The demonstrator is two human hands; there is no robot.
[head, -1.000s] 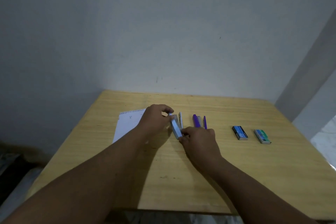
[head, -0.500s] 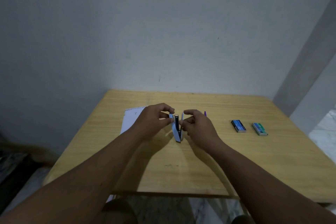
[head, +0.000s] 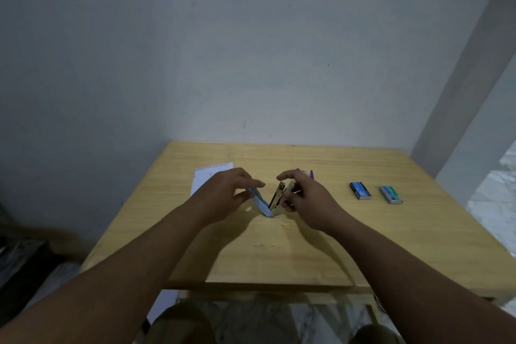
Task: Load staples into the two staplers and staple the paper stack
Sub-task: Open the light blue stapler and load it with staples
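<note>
A light-blue stapler [head: 262, 205] stands hinged open in a V on the wooden table [head: 307, 246], its hinge resting on the surface. My left hand [head: 226, 193] grips the blue top cover, pulled out to the left. My right hand [head: 304, 194] pinches the other leaf on the right, and the metal magazine [head: 277, 198] stands bare between them. A purple stapler [head: 307, 174] lies just behind my right hand, mostly hidden. The white paper stack [head: 208, 176] lies behind my left hand. Two staple boxes sit to the right, one blue [head: 360, 190] and one green [head: 391, 194].
The table stands against a grey wall [head: 251, 64], with a corner column at the right. My knees show below the table's front edge. A white sheet [head: 163, 304] lies on the floor under the table's near left.
The blue stapler lay closed on the table between my hands. It has been stood on its hinge and pulled wide open, so the metal magazine shows. My right hand came up off the table.
</note>
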